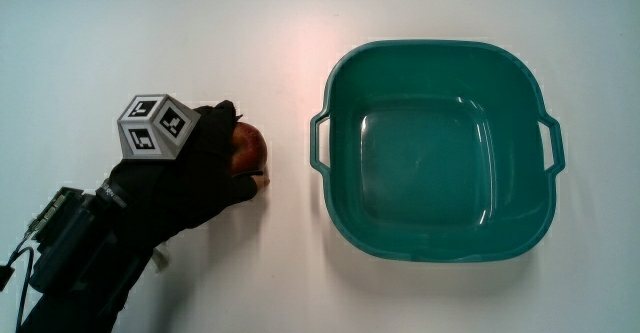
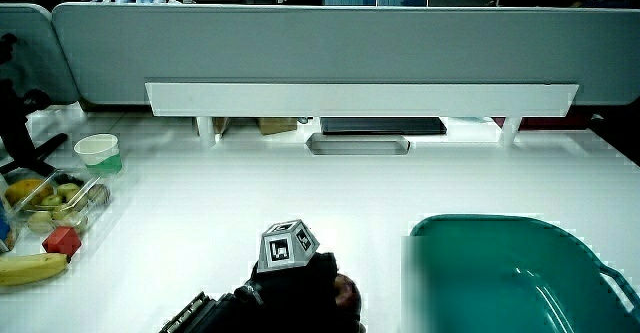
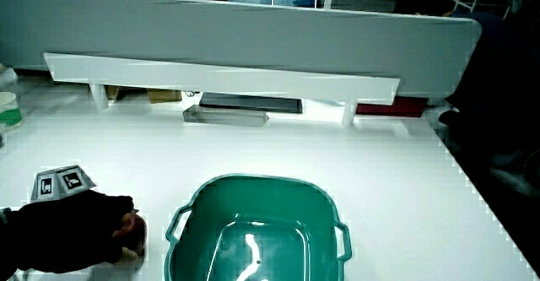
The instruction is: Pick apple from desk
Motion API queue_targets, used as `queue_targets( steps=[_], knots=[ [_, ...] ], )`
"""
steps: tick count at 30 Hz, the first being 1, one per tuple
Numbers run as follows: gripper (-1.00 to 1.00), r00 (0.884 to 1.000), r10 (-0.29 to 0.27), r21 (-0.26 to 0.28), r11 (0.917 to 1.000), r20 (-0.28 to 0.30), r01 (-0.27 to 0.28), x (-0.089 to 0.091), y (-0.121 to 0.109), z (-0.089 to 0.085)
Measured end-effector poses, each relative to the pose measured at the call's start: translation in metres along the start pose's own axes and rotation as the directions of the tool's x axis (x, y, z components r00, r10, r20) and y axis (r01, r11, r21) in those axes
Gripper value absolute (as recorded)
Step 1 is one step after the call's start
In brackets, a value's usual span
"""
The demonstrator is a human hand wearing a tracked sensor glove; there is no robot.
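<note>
The hand (image 1: 185,173) covers the apple (image 1: 250,150) on the counter (image 1: 150,33), beside the tub (image 1: 437,243); the grip is curled around it. The hold looks one-sided, so on lifting the apple could roll out toward the tub. Counted: one apple, one tub, and in a side view one cup (image 2: 98,152) and one banana (image 2: 30,268).

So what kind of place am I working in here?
It looks like an office or lab desk set up for recording. A low grey partition edges the white table, and a bin of toy fruit stands on it. The hand covers the apple beside a teal basin.
</note>
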Motion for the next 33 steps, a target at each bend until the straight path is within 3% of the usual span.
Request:
queue_targets(
  steps=[12,24,26,27,29,30,31,33],
  knots=[
    [1.0,0.999,-0.054,0.039,0.9978,0.01,0.053,-0.001,-0.004,0.002],
    [1.0,0.992,-0.12,0.12,0.985,-0.039,0.124,0.024,-0.025,0.037],
    [1.0,0.992,-0.124,0.117,0.9855,0.001,0.123,0.027,-0.025,0.04],
    [1.0,0.99,-0.127,0.115,0.9861,0.056,0.12,0.027,-0.022,0.038],
    [1.0,0.99,-0.138,0.114,0.9842,0.018,0.135,0.037,-0.025,0.044],
    [1.0,0.983,-0.177,0.147,0.9724,-0.039,0.181,0.046,-0.029,0.05],
    [1.0,0.982,-0.182,0.15,0.9709,-0.041,0.186,0.051,-0.031,0.053],
    [1.0,0.972,-0.228,0.177,0.9557,-0.059,0.235,0.057,-0.032,0.055]
  ],
)
